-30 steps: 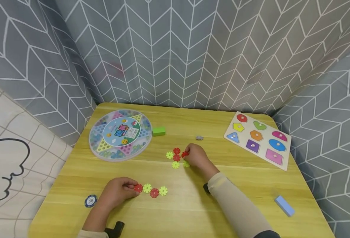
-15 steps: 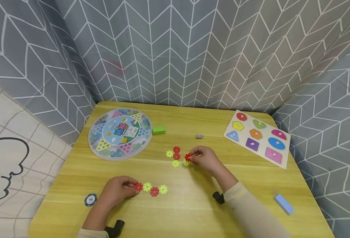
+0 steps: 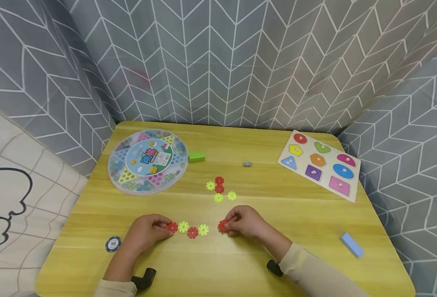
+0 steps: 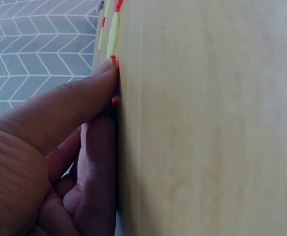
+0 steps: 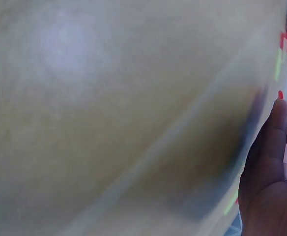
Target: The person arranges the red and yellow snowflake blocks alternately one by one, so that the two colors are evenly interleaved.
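A short row of notched plastic snowflake discs lies on the table, red and yellow-green in turn. My left hand (image 3: 147, 234) pinches the red snowflake disc (image 3: 172, 227) at the row's left end between thumb and fingers. To its right come a yellow-green disc (image 3: 183, 227), a red disc (image 3: 192, 232) and another yellow-green disc (image 3: 203, 229). My right hand (image 3: 247, 223) pinches a separate red snowflake disc (image 3: 223, 226), a small gap right of the row. In the right wrist view, that disc's red edge (image 5: 280, 94) pokes past the fingertips.
Behind the row lie loose discs, among them a yellow-green one (image 3: 231, 196). Farther back are a round marble game board (image 3: 148, 161), a green block (image 3: 196, 157), a small grey piece (image 3: 247, 164) and a shape puzzle (image 3: 320, 165). A poker chip (image 3: 113, 244) and blue block (image 3: 351, 245) flank the hands.
My right hand has picked a red disc from the loose group at the back and brought it forward, close to the row's right end. The left hand stays on its red disc.
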Demonstrator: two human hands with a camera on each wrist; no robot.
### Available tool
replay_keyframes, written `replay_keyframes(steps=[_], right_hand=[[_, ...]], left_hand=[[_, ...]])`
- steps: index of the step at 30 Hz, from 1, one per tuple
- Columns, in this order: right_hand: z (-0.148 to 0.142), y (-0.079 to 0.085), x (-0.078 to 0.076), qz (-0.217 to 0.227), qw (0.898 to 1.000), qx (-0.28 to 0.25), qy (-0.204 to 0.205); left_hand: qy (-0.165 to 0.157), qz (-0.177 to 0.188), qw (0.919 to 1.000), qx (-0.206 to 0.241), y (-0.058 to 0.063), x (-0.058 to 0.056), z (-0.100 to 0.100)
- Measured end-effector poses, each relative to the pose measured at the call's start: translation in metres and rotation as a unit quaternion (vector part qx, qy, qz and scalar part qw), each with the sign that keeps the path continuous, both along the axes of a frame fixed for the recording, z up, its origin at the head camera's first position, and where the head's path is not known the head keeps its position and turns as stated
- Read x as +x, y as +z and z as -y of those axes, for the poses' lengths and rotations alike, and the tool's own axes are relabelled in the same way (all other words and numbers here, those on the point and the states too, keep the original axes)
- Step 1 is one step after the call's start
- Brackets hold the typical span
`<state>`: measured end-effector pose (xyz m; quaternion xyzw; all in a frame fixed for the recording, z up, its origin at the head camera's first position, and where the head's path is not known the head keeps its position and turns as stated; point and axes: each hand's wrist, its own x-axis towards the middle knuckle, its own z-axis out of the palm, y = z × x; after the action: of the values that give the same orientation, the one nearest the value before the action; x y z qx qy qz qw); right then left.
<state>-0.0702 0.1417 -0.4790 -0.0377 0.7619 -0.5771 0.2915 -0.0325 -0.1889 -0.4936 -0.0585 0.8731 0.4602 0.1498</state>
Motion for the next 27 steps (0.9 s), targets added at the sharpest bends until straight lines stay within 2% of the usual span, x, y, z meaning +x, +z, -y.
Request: replay_keyframes(steps=[7,12,15,18,20,24,27], right_hand=[[0.014,-0.006,0.001,-0.070,0.993,0.082,0.042],[0.020,-0.005,0.000,-0.136,0.979,0.133,0.067],[0.018,-0.005,-0.005,-0.158,0.973,0.152,0.065],[0.010,-0.004,-0.017,-0.152,0.976,0.155,0.034],[0.004,-0.003,-0.030,-0.139,0.978,0.154,-0.002],[-0.010,-0.005,-0.054,-0.120,0.976,0.165,-0.072],[-0.016,-0.009,-0.065,-0.112,0.975,0.176,-0.082]], left_hand=[[-0.006,-0.002,1.0000,-0.007,0.001,-0.002,0.000],[-0.006,0.003,1.0000,-0.007,0.000,-0.002,0.000],[-0.005,0.008,1.0000,-0.001,-0.002,-0.001,0.000],[-0.003,0.007,1.0000,0.002,-0.003,-0.001,0.000],[-0.002,0.005,1.0000,0.003,-0.003,-0.001,0.000],[-0.001,-0.002,1.0000,0.002,-0.001,-0.001,-0.001],[0.002,-0.003,1.0000,0.001,-0.001,-0.001,-0.001]])
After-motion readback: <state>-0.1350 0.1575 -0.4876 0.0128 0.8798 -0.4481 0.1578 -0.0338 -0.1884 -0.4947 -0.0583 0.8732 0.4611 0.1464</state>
